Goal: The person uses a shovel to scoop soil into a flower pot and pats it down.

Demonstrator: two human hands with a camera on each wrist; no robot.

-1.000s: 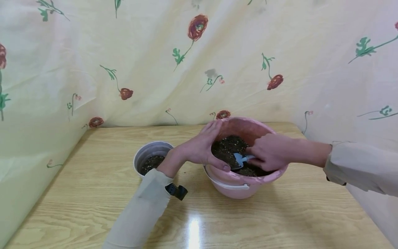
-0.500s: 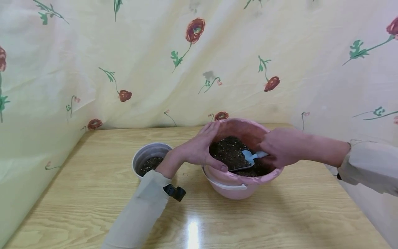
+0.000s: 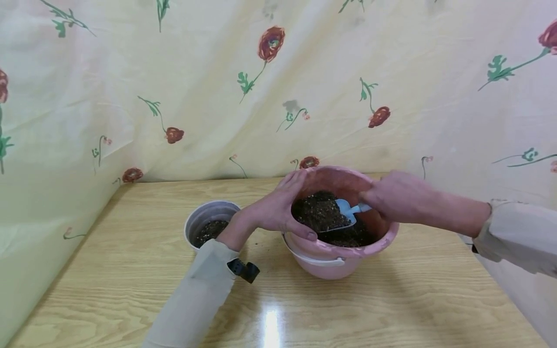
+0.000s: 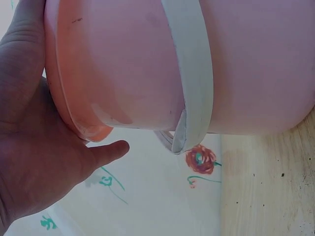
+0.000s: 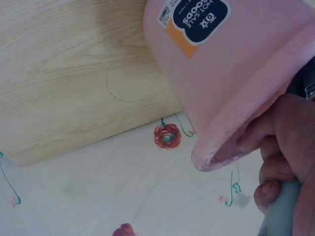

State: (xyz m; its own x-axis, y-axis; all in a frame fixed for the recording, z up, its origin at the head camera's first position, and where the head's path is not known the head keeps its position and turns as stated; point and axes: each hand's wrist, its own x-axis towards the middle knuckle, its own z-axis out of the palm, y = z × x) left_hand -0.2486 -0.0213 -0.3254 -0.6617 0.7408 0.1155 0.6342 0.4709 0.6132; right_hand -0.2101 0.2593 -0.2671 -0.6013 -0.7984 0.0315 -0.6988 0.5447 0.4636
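My right hand grips the handle of a small light-blue trowel, its blade heaped with dark soil. The trowel is inside the mouth of a pink bucket, above the rest of the soil there. At the bucket's left side, my left hand holds the rim, thumb along the front edge and fingers towards the back. One straight finger sticks out past the rim in the left wrist view. Only part of the pale trowel handle shows in the right wrist view; its blade is hidden there.
Left of the bucket stands a grey-white pot with some soil at its bottom, partly behind my left forearm. The bucket's white handle hangs down outside. A wooden table bears both, and a flower-printed cloth hangs behind.
My right hand has drawn back to the right and risen a little. The trowel blade, earlier down in the soil, now lifts a heap of it. The left hand stays on the rim.
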